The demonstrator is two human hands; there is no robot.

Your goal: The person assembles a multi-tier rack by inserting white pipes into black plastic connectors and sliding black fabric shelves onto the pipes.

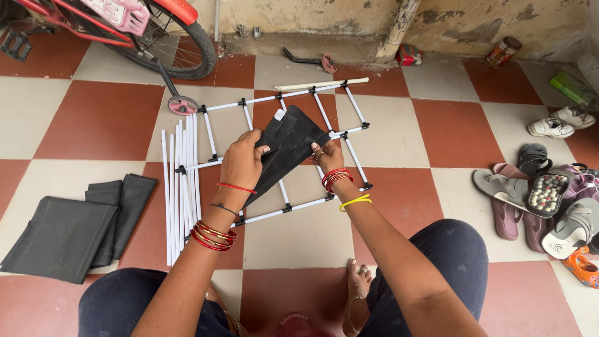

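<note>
Both my grips, left hand (242,159) and right hand (327,156), pinch folded black fabric panels (290,145) above the white tube frame (284,150); loosely fanned, one could slip.

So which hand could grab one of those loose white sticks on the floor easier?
Probably the left hand. The loose white rods lie on its side, just beside its wrist, while the right hand sits across the white frame. Both hands hold the folded black fabric, so one must let go.
</note>
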